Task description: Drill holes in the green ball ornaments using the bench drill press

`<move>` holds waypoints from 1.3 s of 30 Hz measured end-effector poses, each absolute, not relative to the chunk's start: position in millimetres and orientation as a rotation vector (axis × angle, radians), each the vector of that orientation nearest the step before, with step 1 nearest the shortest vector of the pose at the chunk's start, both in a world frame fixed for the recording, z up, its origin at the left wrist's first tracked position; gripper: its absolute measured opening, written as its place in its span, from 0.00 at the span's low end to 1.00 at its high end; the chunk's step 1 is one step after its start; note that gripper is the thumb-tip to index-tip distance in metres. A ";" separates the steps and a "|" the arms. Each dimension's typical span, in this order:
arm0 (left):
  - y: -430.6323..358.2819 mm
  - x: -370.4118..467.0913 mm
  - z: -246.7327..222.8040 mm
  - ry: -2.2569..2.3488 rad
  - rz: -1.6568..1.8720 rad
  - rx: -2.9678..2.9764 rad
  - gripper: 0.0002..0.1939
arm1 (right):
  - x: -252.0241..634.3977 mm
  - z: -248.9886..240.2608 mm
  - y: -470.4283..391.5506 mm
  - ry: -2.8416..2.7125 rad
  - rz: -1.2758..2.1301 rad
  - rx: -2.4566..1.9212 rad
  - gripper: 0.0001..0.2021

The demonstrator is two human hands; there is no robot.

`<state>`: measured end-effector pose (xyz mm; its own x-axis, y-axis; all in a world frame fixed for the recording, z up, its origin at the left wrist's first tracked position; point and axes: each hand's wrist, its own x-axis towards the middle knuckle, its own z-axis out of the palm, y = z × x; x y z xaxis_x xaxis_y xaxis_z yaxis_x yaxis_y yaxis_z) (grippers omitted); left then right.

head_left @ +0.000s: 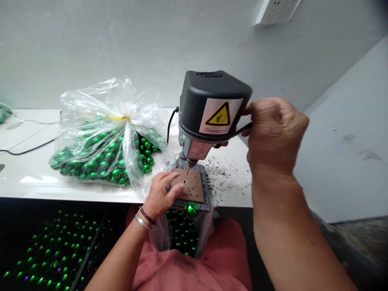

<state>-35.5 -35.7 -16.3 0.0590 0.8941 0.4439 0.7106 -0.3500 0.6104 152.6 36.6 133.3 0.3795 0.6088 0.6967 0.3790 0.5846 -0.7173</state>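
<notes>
A small bench drill press (215, 93) with a black motor cover stands in front of me. My right hand (274, 129) is closed around its black feed lever (242, 130), to the right of the motor cover. The thin drill bit (188, 171) points down above a brown board (194, 184) with a small hole (184, 182). My left hand (163, 192) rests at the board's left side, thumb and fingers apart. A single shiny green ball (191, 209) is at the board's front edge, apart from my left hand.
A tied clear plastic bag (100, 141) of green balls lies left of the drill press. Dark shavings (230, 182) litter the white table. Below its edge, an opened plastic bag (207, 232) between my legs holds green balls; more balls (60, 250) lie lower left.
</notes>
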 end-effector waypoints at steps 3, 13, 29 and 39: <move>-0.7 -55.6 -19.5 2.096 1.165 1.927 0.17 | 152.0 133.7 36.7 -1.230 0.190 -0.987 0.12; 48.0 -78.4 -41.9 2.448 0.388 1.923 0.22 | 149.8 135.5 32.2 -1.223 0.202 -0.993 0.12; -17.0 -48.2 3.4 0.891 1.102 0.521 0.15 | 151.3 130.2 35.0 -1.239 0.201 -0.932 0.12; -11.0 -37.7 0.2 1.197 1.012 0.972 0.24 | 151.3 131.5 27.9 -1.258 0.203 -0.939 0.14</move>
<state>-37.7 -11.0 0.2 0.0829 0.9627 -0.2576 -0.0941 0.2649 0.9597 151.3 27.9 131.5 0.3443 0.6051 0.7178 0.3488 0.6274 -0.6962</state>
